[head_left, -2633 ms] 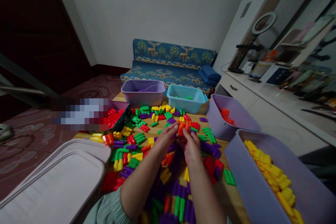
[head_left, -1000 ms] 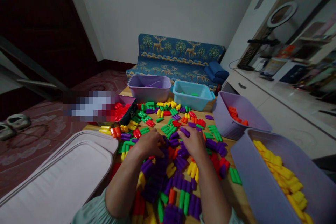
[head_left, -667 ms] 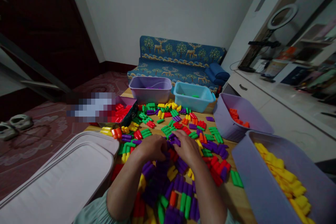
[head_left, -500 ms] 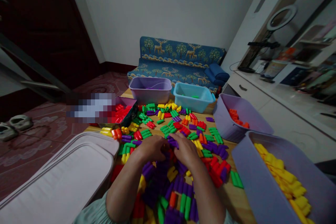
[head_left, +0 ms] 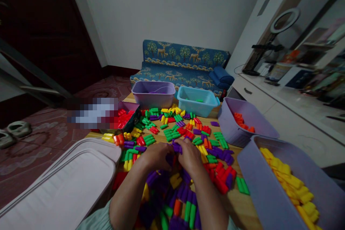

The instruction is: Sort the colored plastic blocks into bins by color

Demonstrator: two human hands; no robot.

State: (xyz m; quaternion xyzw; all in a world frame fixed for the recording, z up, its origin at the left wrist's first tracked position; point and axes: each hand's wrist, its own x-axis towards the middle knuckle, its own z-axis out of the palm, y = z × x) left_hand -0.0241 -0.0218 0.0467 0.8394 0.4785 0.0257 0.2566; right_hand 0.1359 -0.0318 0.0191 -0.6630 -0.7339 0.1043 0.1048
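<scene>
My left hand and my right hand are close together over a heap of plastic building blocks. A purple building block is pinched in the fingers of my right hand. Dark purple pieces show under the curled fingers of my left hand, which are partly hidden behind its back. Below my wrists lie more purple blocks, a yellow block and green blocks. Green blocks lie just beyond my fingertips.
A purple bin and a light blue bin stand at the back. On the right are a bin of orange blocks and a bin of yellow blocks. Red blocks fill a box at left, near pale lids.
My left hand has shifted slightly, its fingers now near purple pieces. My right hand stays in nearly the same place with the purple block. The view has tilted a little.
</scene>
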